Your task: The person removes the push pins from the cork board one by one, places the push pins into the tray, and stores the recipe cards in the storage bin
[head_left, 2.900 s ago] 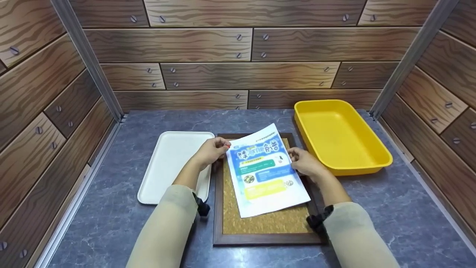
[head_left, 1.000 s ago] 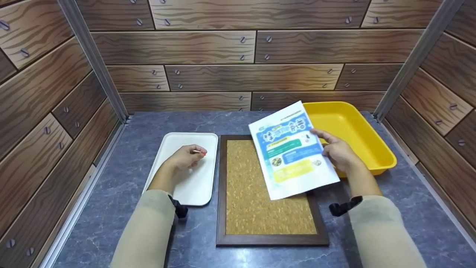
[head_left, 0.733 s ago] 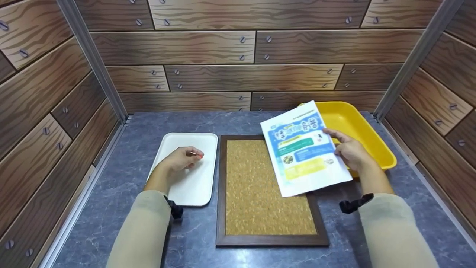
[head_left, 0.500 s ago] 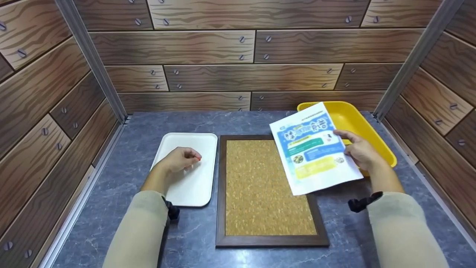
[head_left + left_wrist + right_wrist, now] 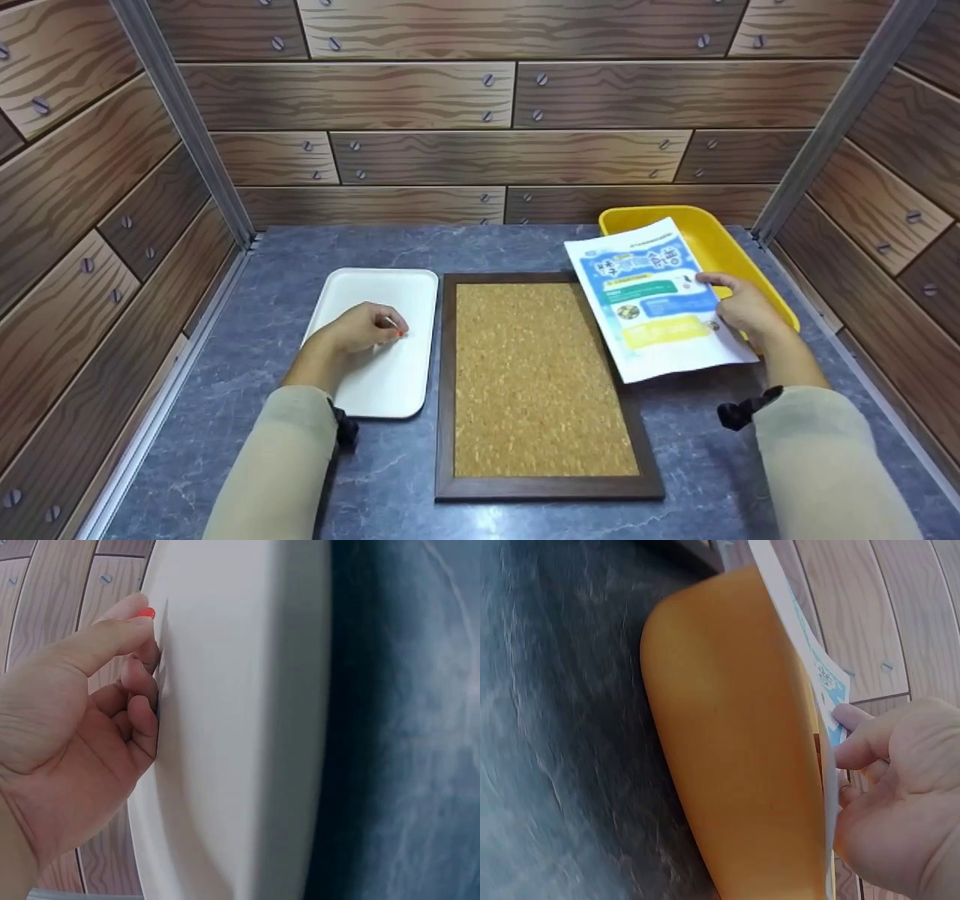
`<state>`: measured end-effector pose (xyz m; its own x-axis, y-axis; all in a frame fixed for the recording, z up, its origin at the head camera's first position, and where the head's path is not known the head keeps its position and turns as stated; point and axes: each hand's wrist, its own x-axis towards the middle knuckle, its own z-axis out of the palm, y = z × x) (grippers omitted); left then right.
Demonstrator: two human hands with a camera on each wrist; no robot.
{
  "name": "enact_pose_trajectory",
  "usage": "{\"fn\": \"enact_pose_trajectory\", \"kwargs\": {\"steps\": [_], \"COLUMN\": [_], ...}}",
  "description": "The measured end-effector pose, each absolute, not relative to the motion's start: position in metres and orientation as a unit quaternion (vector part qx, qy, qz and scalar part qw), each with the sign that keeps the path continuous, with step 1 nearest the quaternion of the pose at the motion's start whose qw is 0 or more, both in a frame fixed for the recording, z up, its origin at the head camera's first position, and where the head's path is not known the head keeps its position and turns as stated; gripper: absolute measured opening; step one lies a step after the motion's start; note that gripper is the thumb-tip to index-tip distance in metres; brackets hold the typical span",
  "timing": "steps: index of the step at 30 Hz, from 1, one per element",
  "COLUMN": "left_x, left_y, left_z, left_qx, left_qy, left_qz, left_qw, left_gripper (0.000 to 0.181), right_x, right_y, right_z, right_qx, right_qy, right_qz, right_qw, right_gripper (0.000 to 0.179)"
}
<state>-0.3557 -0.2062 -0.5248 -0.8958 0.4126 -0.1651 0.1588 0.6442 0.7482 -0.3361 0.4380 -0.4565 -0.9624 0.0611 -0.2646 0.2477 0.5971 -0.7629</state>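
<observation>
My left hand (image 5: 379, 330) rests low on the white tray (image 5: 379, 382) and pinches a small red-headed pin (image 5: 402, 333) between thumb and forefinger. In the left wrist view the pin's red head (image 5: 145, 613) shows at the fingertips, against the white tray (image 5: 240, 727). My right hand (image 5: 733, 301) grips the right edge of a blue, white and yellow printed flyer (image 5: 654, 300), holding it tilted over the near left part of the yellow tray (image 5: 724, 232). In the right wrist view the flyer (image 5: 810, 660) lies edge-on above the yellow tray (image 5: 735, 742).
A cork board in a dark wooden frame (image 5: 536, 382) lies bare between the two trays on the grey marble tabletop (image 5: 225, 450). Wood-patterned walls close in the left, back and right sides.
The right hand has carried the flyer off the cork board, rightward to over the yellow tray. The left hand left the flyer, moved to the white tray with the pin and sank lower.
</observation>
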Motion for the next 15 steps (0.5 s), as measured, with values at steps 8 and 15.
{"fn": "enact_pose_trajectory", "kwargs": {"steps": [8,15], "left_x": [-0.354,-0.353], "left_y": [-0.206,-0.204], "left_z": [-0.527,-0.529], "left_qx": [0.169,0.179], "left_qy": [0.894,0.9], "left_qz": [0.385,0.372], "left_qw": [0.153,0.138], "left_gripper": [0.013,0.015], "right_x": [-0.339,-0.347], "right_y": [0.457,0.473], "right_z": [-0.454,-0.453], "right_qx": [0.117,0.109], "right_qy": [0.895,0.918], "right_qz": [-0.411,-0.366], "right_qw": [0.128,0.111], "right_gripper": [0.089,0.083]}}
